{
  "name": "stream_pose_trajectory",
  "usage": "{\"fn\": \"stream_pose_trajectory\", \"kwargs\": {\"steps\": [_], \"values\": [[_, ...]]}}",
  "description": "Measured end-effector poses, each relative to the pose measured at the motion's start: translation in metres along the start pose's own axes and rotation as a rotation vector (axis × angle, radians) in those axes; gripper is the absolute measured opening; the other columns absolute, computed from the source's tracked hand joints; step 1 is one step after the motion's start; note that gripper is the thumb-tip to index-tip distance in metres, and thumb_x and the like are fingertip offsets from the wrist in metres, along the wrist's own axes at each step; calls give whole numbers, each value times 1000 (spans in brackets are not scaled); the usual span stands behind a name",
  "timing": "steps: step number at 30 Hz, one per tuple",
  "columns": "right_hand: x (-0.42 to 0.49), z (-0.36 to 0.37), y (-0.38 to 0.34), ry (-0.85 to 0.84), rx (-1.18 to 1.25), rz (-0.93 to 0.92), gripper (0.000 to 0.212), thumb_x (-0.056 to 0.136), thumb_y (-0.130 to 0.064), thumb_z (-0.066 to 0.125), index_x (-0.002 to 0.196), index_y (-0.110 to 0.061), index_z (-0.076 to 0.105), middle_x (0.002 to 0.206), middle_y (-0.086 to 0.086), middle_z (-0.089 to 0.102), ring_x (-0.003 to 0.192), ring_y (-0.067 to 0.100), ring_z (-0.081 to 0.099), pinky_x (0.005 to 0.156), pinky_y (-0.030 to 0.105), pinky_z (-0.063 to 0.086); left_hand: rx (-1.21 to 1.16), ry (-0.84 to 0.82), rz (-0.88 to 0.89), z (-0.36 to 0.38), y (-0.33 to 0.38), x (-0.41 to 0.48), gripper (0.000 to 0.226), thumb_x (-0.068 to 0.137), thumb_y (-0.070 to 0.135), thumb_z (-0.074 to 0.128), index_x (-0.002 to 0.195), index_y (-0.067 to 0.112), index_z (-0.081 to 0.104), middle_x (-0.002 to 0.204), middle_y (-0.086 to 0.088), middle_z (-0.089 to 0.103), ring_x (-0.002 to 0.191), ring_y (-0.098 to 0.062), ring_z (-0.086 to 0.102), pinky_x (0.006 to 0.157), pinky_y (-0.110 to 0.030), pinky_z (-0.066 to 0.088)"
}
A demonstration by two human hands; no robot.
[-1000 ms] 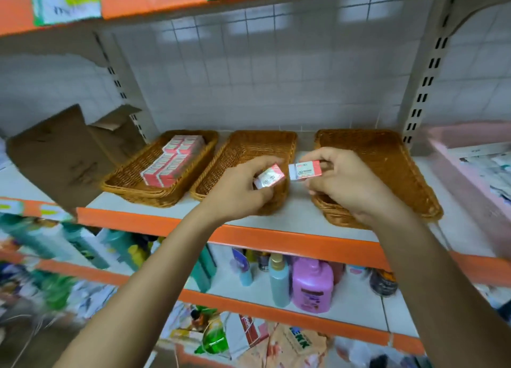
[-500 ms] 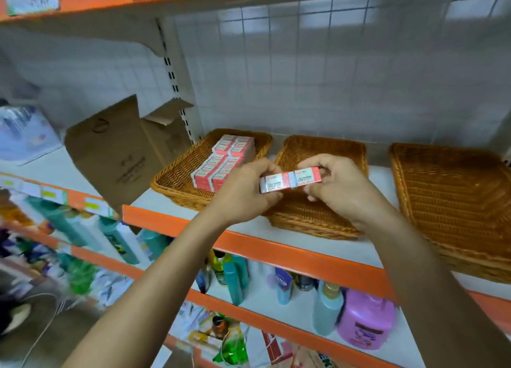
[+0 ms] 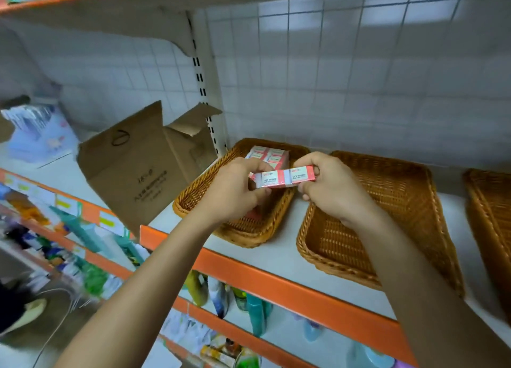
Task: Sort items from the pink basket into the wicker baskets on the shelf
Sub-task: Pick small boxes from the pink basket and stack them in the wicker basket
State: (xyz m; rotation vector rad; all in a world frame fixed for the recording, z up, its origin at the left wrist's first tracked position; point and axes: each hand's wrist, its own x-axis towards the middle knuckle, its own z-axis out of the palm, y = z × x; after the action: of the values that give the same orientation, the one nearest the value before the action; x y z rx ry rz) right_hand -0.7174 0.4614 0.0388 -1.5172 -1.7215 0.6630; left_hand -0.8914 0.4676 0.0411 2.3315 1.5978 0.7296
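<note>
Two small oblong packs are held end to end in one line above the right rim of the left wicker basket [image 3: 243, 240]. The first pack [image 3: 269, 180] is pinched between the thumb and curled fingers of the left hand [image 3: 235, 193], and the second pack [image 3: 301, 174] is pinched at its outer end by the thumb and fingertips of the right hand [image 3: 336, 192]. Both packs are of glossy card, coral pink, with a white label on which "2B" is printed. The left wicker basket is a shallow oblong tray of tightly woven brown cane with a braided rim. Stacked packs [image 3: 272, 154] of the same kind are seen towards its back, partly hidden by the hands. Close to its right, the middle wicker basket [image 3: 401, 201] of the same weave is set, its left wall crossed by the right forearm. Only the left part of a third wicker basket [image 3: 486, 201] is seen at the frame's edge. The baskets are carried by a smooth white shelf [image 3: 276, 257] fronted with an orange strip. Just left of the left basket an opened corrugated cardboard carton [image 3: 138, 168] is stood with its flaps raised, in front of a slotted metal upright [image 3: 203, 91]. The back is formed by a wall of small white square tiles [image 3: 359, 77]. Plastic bottles [image 3: 257, 309] are seen on the shelf below, blurred and partly covered by the forearms.
</note>
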Motion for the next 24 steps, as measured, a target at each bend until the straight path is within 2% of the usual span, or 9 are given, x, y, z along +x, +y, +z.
{"fn": "stream_pose_trajectory", "kwargs": {"steps": [4, 7, 13, 17, 22, 24], "values": [[19, 17, -6, 49, -78, 24, 29, 84, -6, 62, 106, -24, 62, 110, 2, 66, 102, 22, 62, 87, 39, 52, 94, -46, 32, -10, -25, 21, 41, 85, 24, 68, 126, 26, 60, 119, -4, 55, 100, -16, 52, 84, -25, 39], [32, 32, -12, 109, -197, 60, 31, 82, -11, 66, 109, -24, 64, 114, 4, 63, 109, 21, 58, 93, 33, 48, 157, -73, 51, -12, -45, 36, 45, 86, 25, 66, 130, 26, 56, 120, -3, 51, 106, -18, 53, 90, -25, 40], [46, 60, -28, 132, -374, 205, 40, 87, -21, 65, 125, -19, 57, 127, 12, 44, 116, 28, 49, 96, 31, 42, 222, -119, 90, -10, -78, 58, 45, 92, 23, 58, 136, 21, 50, 127, -4, 45, 118, -19, 47, 98, -26, 37], [54, 78, -30, 154, -486, 256, 43, 87, -24, 66, 128, -18, 55, 127, 10, 47, 115, 25, 50, 93, 32, 44, 250, -169, 126, -8, -91, 72, 40, 92, 21, 58, 132, 22, 56, 128, -6, 45, 118, -23, 47, 98, -29, 38], [66, 90, -26, 195, -568, 301, 33, 88, -23, 64, 120, -16, 59, 119, 8, 55, 109, 22, 52, 90, 32, 45, 229, -178, 156, -1, -98, 83, 40, 90, 22, 60, 129, 19, 56, 127, -7, 47, 116, -24, 49, 96, -32, 41], [70, 96, -20, 222, -595, 331, 30, 87, -24, 65, 115, -18, 62, 115, 6, 59, 104, 20, 54, 84, 30, 45, 199, -172, 149, 2, -100, 85, 41, 90, 23, 62, 129, 17, 55, 127, -6, 49, 114, -23, 50, 94, -31, 43]]}}
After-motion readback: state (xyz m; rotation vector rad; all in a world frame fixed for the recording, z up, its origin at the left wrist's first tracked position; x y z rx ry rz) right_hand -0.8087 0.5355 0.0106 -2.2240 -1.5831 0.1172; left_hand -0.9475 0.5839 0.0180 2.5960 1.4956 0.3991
